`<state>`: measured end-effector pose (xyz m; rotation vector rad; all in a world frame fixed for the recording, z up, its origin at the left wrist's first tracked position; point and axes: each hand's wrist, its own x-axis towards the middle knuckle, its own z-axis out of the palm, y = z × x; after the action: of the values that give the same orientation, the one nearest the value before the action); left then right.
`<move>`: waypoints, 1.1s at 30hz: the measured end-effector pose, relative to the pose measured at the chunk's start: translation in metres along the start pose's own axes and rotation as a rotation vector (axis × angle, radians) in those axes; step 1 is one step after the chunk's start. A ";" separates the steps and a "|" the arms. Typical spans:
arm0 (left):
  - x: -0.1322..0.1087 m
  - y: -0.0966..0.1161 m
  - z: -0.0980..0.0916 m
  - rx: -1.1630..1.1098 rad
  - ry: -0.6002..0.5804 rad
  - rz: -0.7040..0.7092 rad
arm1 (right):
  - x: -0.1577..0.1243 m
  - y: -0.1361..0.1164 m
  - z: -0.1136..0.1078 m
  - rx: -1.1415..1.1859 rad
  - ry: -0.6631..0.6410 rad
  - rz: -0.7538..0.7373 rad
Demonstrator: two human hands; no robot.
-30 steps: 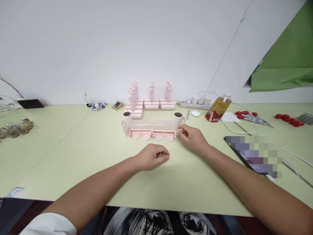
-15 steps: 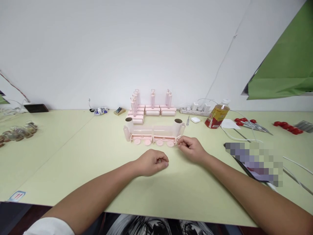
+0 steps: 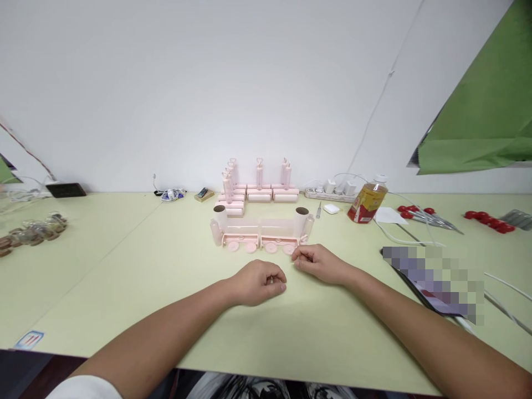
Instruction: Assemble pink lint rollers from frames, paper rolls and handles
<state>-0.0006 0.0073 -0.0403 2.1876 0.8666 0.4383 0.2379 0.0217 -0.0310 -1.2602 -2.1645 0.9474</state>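
Loosely curled, my left hand (image 3: 260, 282) rests on the table with the thumb apart from the fingers and nothing seen in it. My right hand (image 3: 318, 263) is bent at the fingers, holds nothing visible, and is close to the nearest pink disc (image 3: 288, 249). Two pink trough-shaped frames (image 3: 241, 239) lie side by side, with several discs before them. Behind these are clear pinkish covers (image 3: 276, 226). A white roll with a brown core (image 3: 301, 223) stands at the right end, another (image 3: 220, 213) at the left. Small pale pink bottles (image 3: 216, 233) stand at both outer ends.
Assembled pink rollers with upright handles (image 3: 260, 174) are lined up at the back. To the right are a power strip (image 3: 328, 194), a bottle of amber liquid (image 3: 368, 202), red-handled tools (image 3: 415, 211) and a blurred-out device (image 3: 428, 282). Glass jars (image 3: 33, 233) lie far left.
My right hand has drawn back, left and toward me, from the right end of the pink frames. My left hand stays nearly in place. The view has tilted slightly.
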 end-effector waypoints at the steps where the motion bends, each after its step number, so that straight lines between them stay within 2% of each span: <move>1: 0.000 0.000 0.000 0.002 0.001 0.002 | 0.000 -0.001 0.000 0.000 0.001 -0.001; 6: -0.001 -0.001 -0.001 0.000 -0.014 -0.014 | -0.001 -0.002 0.002 -0.010 0.006 -0.023; 8: -0.001 -0.001 -0.001 -0.004 -0.019 -0.019 | 0.000 0.000 0.002 -0.025 0.054 -0.052; 10: -0.001 -0.001 -0.001 -0.005 -0.018 -0.017 | 0.000 0.003 0.000 -0.053 0.195 -0.069; 14: 0.000 -0.001 -0.002 -0.006 -0.020 -0.010 | 0.002 0.011 -0.010 -0.204 0.662 -0.089; 16: 0.000 -0.001 -0.002 -0.004 -0.029 -0.012 | 0.003 0.016 -0.014 -0.302 0.773 -0.105; 20: 0.000 -0.001 -0.001 0.004 -0.024 0.001 | 0.005 0.024 -0.012 -0.429 0.693 -0.081; 28: 0.000 0.000 -0.002 0.004 -0.019 0.002 | 0.006 0.026 -0.006 -0.450 0.505 0.059; 33: -0.001 0.001 -0.002 0.002 -0.021 -0.004 | 0.007 0.030 -0.005 -0.493 0.485 0.065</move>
<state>-0.0017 0.0072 -0.0383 2.1875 0.8606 0.4119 0.2551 0.0404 -0.0499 -1.5893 -2.0191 0.0868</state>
